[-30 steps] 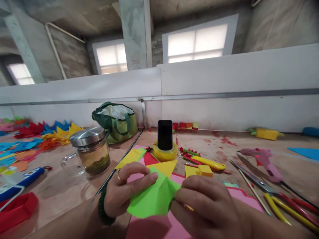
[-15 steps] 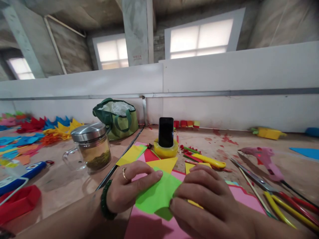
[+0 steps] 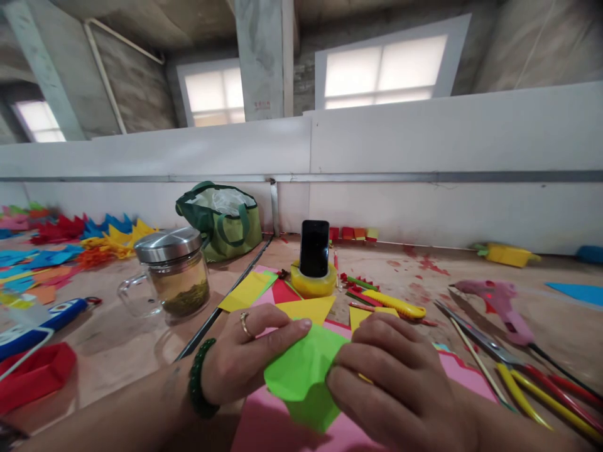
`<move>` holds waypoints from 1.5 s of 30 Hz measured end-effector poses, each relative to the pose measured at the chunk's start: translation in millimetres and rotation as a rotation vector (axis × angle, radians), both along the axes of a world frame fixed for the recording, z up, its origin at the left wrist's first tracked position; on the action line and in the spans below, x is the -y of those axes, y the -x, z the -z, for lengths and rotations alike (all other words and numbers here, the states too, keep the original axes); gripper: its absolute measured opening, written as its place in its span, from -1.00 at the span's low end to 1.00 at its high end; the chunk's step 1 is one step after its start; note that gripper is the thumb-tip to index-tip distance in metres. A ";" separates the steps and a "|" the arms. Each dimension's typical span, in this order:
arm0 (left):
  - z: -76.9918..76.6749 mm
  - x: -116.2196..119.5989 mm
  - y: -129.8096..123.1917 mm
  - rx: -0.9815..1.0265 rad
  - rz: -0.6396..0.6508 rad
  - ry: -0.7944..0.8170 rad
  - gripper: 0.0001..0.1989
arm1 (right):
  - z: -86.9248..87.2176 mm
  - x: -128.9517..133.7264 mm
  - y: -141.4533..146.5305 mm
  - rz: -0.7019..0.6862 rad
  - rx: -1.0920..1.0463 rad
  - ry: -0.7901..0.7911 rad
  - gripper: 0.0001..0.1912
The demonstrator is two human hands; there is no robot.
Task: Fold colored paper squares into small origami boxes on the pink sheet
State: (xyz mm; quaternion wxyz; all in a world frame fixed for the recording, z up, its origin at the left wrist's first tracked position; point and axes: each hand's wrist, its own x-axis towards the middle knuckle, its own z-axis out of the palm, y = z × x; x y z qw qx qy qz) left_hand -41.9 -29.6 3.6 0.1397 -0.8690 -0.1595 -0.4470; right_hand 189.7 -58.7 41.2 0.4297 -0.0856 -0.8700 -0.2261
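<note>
Between my hands is a sheet of bright green paper [image 3: 306,364], bent with a raised fold across it. My left hand [image 3: 249,355], with a ring and a dark green bead bracelet, pinches its left side, thumb and forefinger along the top edge. My right hand [image 3: 391,376] is closed on the right edge, its fingers curled and their tips partly hidden. Beneath the green sheet lies pink paper [image 3: 264,424]. Just beyond my hands are pieces of yellow paper [image 3: 308,309].
A phone [image 3: 315,248] leans upright in a yellow tape roll [image 3: 313,282]. Left stand a lidded glass mug [image 3: 179,282] and a green bag [image 3: 230,229]. At right lie a yellow cutter [image 3: 396,304], scissors [image 3: 490,342] and a pink glue gun [image 3: 499,301]. Coloured paper pieces [image 3: 42,260] lie far left.
The green paper has shifted slightly right and its lower part has bent further down, showing a larger shaded face. Both hands keep hold of it.
</note>
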 end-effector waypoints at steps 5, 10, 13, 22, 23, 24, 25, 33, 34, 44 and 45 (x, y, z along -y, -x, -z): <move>0.1 2.7 -5.5 0.007 0.042 0.022 -0.69 | 0.3 -0.3 0.1 0.034 0.008 0.000 -0.79; 1.7 4.5 -6.9 0.015 0.060 0.072 -0.71 | 4.0 -0.6 -1.8 0.055 0.037 0.008 -0.89; 1.4 5.6 -5.4 -0.004 0.059 0.142 -0.73 | 7.8 -2.5 -3.5 0.062 0.044 0.011 -0.97; -5.7 9.4 -10.0 -0.047 0.121 0.126 -0.71 | 3.8 1.8 -2.0 0.143 0.043 0.014 -0.96; -5.8 9.7 -10.5 -0.048 0.120 0.120 -0.72 | 3.2 3.2 -1.2 0.145 0.037 0.010 -0.95; -5.5 10.0 -10.8 -0.043 0.122 0.118 -0.72 | 3.1 4.3 -0.6 0.143 0.034 0.006 -0.94; -4.9 10.0 -11.0 -0.035 0.127 0.120 -0.73 | 3.4 5.2 -0.1 0.139 0.031 0.006 -0.94; -6.0 11.8 -11.8 0.016 0.106 0.234 -0.74 | 5.9 2.7 2.5 0.115 0.013 0.141 -0.94; -6.7 12.2 -12.1 0.023 0.096 0.242 -0.74 | 5.5 2.4 3.3 0.117 0.001 0.151 -0.92; 0.0 9.7 -4.6 0.090 0.106 0.176 -0.68 | 8.1 2.5 5.8 0.030 -0.100 0.266 -0.90; 0.7 9.5 -4.0 0.091 0.116 0.167 -0.67 | 8.3 2.6 5.0 0.022 -0.080 0.244 -0.93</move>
